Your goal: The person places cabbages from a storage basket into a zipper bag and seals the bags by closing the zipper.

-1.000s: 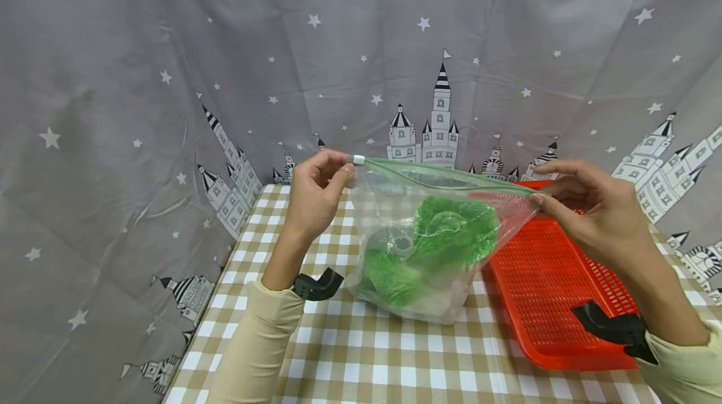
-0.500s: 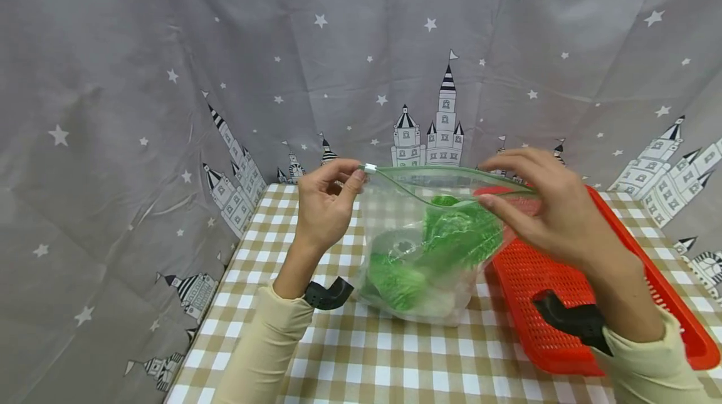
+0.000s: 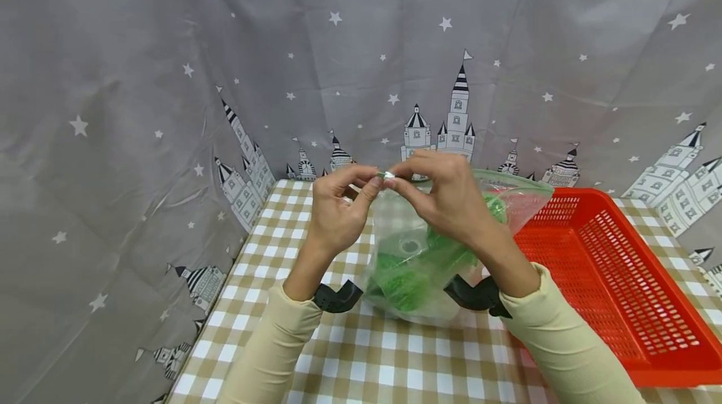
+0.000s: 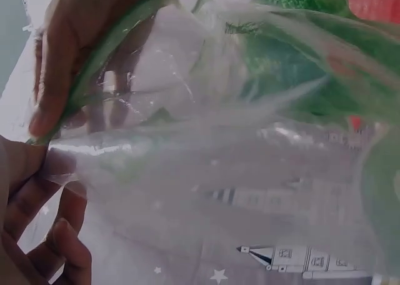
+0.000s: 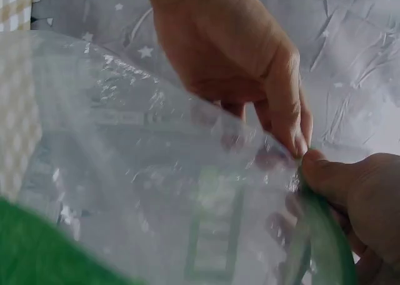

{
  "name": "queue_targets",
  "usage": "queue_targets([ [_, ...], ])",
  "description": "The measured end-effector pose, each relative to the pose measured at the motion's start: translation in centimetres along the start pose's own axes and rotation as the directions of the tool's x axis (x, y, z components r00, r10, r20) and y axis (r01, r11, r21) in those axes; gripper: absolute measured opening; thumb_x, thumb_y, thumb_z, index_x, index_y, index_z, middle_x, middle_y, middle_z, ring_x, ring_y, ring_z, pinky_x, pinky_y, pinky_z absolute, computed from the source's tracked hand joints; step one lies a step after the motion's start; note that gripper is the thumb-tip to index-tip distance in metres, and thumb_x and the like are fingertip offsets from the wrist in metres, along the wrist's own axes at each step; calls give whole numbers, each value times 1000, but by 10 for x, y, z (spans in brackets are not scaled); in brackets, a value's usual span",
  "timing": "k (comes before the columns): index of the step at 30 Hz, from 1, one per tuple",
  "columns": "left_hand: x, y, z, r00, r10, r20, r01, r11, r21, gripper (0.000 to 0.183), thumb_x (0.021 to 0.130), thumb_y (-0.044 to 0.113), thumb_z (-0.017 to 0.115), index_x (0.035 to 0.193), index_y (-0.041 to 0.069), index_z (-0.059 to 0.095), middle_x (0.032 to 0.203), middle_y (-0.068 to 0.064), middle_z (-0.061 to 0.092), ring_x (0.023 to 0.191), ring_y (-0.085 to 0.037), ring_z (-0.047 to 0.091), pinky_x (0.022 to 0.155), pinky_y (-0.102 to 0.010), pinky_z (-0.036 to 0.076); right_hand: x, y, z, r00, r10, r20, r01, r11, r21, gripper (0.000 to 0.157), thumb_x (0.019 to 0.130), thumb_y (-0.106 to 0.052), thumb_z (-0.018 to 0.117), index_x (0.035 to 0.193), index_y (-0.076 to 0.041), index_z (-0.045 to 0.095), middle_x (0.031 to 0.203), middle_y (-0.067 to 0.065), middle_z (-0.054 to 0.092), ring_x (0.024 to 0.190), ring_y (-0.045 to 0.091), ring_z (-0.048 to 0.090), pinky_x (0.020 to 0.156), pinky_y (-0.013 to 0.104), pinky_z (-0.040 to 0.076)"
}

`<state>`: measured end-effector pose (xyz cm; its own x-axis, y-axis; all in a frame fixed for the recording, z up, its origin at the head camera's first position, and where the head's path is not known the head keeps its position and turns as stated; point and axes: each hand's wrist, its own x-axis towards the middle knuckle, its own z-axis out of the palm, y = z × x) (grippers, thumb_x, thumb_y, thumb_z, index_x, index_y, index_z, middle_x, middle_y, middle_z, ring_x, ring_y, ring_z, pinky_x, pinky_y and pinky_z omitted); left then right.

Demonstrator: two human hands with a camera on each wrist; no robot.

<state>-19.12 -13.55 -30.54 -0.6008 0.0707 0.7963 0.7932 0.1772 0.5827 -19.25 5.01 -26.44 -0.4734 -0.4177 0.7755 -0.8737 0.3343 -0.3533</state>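
Note:
A clear zip bag (image 3: 389,222) with a green top strip hangs between my hands, its bottom by the checked tablecloth. Green leafy vegetables (image 3: 403,285), like lettuce, show through the plastic. My left hand (image 3: 338,213) pinches the bag's upper left corner. Right beside it, my right hand (image 3: 451,197) pinches the small white slider (image 3: 389,175) between thumb and finger. Right of the slider the bag's mouth gapes, its green edge (image 3: 519,181) bowed apart. In the right wrist view both sets of fingertips meet at the green strip (image 5: 331,241).
A red perforated plastic basket (image 3: 648,376) stands on the table at the right, partly behind the bag and right forearm. The checked tablecloth (image 3: 372,379) covers the table. Behind it hangs a grey curtain (image 3: 282,47) with stars and castles. Black wrist mounts sit on both forearms.
My right hand has let go of the bag's right end and moved left to the slider at the left corner. The left hand keeps its pinch and has shifted slightly right in view.

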Motion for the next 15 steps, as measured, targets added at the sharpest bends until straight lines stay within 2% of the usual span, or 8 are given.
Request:
queue_targets([
  [3,0,0,-5,1000,13,-15,-13,1000,-6,5,89,-2,68,91,-2,72,80,-9,71,62,-23,64,52,-27,49,-6,4,-7,1000,-2,2,2,1000,16,5,82,-3,78,86,-3,76,76,0,68,67,9,58,61,29,46],
  [7,-1,-3,-18,998,10,-69,-10,1000,-7,4,89,-4,67,91,-4,71,78,-12,70,60,-21,62,52,-25,48,-18,10,-29,999,27,28,-26,999,-43,6,81,-2,78,86,-4,76,78,0,69,66,10,61,62,25,48],
  [11,-5,-7,-32,993,-14,-117,16,1000,8,4,89,-5,66,91,-6,70,77,-15,69,59,-16,61,54,-23,49,-34,17,-63,995,84,57,-77,990,-119,12,78,3,79,88,-4,76,81,0,71,69,9,64,63,17,50],
  [15,-11,-4,-47,985,-45,-168,45,999,-4,4,88,-9,64,90,-9,68,76,-13,69,59,-13,61,56,-24,51,-55,20,-103,994,93,49,-83,980,-183,24,69,10,81,87,-4,77,83,1,71,77,0,62,70,11,47],
])
